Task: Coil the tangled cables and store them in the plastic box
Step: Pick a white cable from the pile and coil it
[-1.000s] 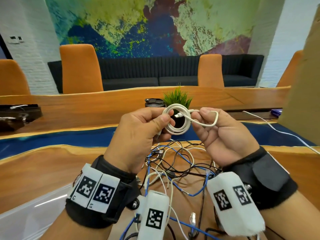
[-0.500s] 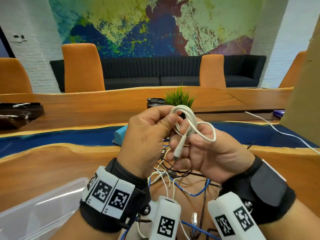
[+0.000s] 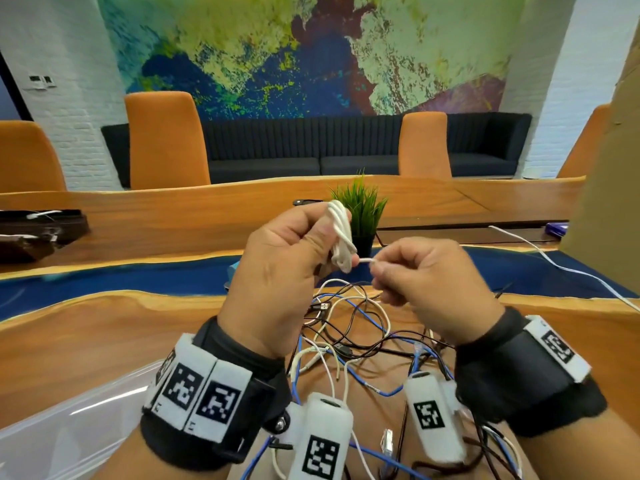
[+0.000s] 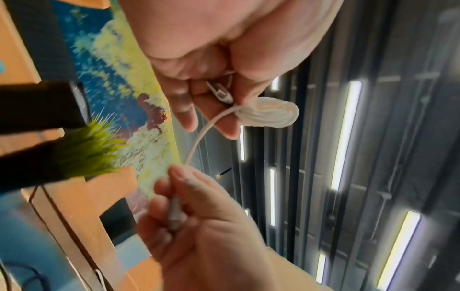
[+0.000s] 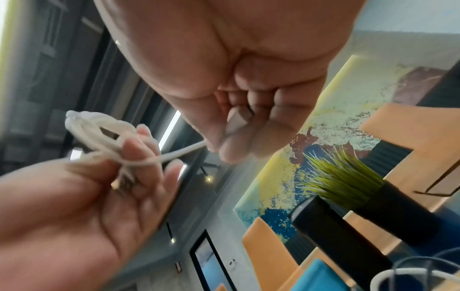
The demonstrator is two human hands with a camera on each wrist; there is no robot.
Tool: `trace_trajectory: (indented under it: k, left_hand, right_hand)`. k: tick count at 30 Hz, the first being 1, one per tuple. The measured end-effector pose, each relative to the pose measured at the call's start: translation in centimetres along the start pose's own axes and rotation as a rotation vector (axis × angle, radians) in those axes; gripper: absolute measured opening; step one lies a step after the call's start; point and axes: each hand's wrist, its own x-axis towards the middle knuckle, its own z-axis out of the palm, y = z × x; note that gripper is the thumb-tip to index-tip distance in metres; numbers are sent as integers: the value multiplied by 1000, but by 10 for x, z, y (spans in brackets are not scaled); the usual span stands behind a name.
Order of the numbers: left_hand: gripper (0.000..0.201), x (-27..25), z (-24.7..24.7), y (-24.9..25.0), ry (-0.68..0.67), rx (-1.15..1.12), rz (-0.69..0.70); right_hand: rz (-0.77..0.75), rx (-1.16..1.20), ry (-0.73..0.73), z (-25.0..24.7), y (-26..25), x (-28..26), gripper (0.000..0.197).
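Note:
A white cable coil [image 3: 341,233] is held up above the table, squeezed flat between the thumb and fingers of my left hand [image 3: 298,251]. In the left wrist view the coil [image 4: 268,114] bulges beside the fingers and one plug lies in the palm. My right hand [image 3: 412,271] pinches the coil's free end, its plug [image 5: 237,120] tucked in the curled fingers, and the short cable stretch runs taut between both hands. A tangle of black, blue and white cables [image 3: 360,327] lies on the table below. The clear plastic box [image 3: 69,424] sits at the lower left.
A small potted grass plant [image 3: 362,213] stands just behind the hands. A separate white cable [image 3: 554,261] trails across the table on the right. A cardboard sheet [image 3: 616,188] rises at the right edge. Orange chairs and a dark sofa line the far side.
The open round coil has been squeezed flat in my left hand. My right hand has wrapped the loose end round it and pulled that end out to the right.

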Motion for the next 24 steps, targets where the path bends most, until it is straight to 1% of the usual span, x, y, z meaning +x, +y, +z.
trace_trajectory:
  k: [3,6,7,9,11,13,15,16,17,19,20,21,22,24]
  left_hand:
    - [20,-4,4,0,-88,212,77]
    - [19,-5,5,-3,-96,322,48]
    - [19,-5,6,-6,-107,328,13]
    - [17,-5,6,-7,-102,265,-52]
    - [15,-3,5,-8,-47,213,-32]
    - [14,0,3,-10,22,222,17]
    - [13,2,-1,-14,69,257,47]
    - [13,3,-4,-17,85,311,65]
    - [13,4,-6,-20,89,391,86]
    - [14,4,-10,-23,72,592,129]
    - [15,4,-11,-24,66,677,149]
    - [15,3,-11,-24,61,737,165]
    - [17,2,-10,-23,53,770,179]
    - [20,0,-8,-24,29,783,206]
  right_hand:
    - [-42,143,88,-15,-12,-1,13]
    - [-70,294,77,-21,-25,-7,10]
    - [-77,333,56,-20,-28,-8,9]
    - [-89,386,21,-19,-29,-9,6]
    - [-99,386,-9,-20,-25,-8,7]
    - [-113,316,-72,-21,-23,-7,9]
    - [-134,182,-110,-20,-20,-7,8]
    - [-159,96,-88,-18,-18,-7,9]
    - [-199,11,-36,-17,-18,-7,12]
    - [-329,-104,99,-15,-21,-9,17]
    - [-414,-139,138,-14,-25,-11,18]
    - [-498,-181,148,-12,-29,-14,16]
    - [-551,-236,142,-8,-32,-18,15]
    - [-570,-383,145,-1,-30,-20,19]
